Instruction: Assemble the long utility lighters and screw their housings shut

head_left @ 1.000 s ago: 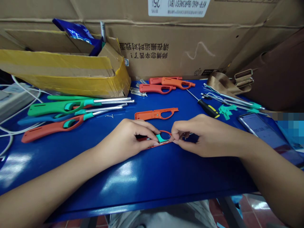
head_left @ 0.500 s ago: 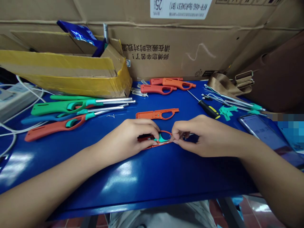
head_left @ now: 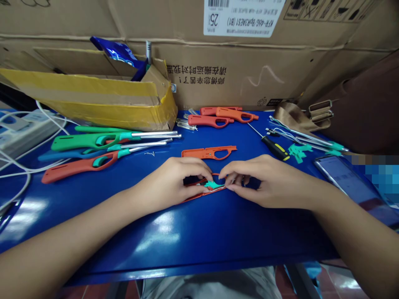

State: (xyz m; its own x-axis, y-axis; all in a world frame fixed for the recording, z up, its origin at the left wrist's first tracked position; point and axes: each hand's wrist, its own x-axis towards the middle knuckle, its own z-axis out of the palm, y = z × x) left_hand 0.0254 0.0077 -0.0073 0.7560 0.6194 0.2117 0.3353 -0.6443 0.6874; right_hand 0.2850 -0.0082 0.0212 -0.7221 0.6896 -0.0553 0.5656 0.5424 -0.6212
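An orange lighter shell half (head_left: 204,192) lies on the blue table (head_left: 193,232) between both hands. My left hand (head_left: 174,178) curls over its left part and holds it down. My right hand (head_left: 262,180) pinches at its right end, fingers closed. A small teal trigger piece (head_left: 212,184) sits in the shell between the fingertips. A second orange shell half (head_left: 208,153) lies just beyond the hands.
Finished green and orange lighters (head_left: 102,141) lie at the left, more orange shells (head_left: 222,116) at the back. A screwdriver (head_left: 276,148), teal parts (head_left: 298,150), metal tubes (head_left: 307,139) and a phone (head_left: 352,185) sit right. A yellow-taped box (head_left: 93,99) and white cables (head_left: 21,137) stand left.
The camera tipped down slightly. My fingers shifted closer together over the shell, and the teal trigger now lies lower and flatter in it.
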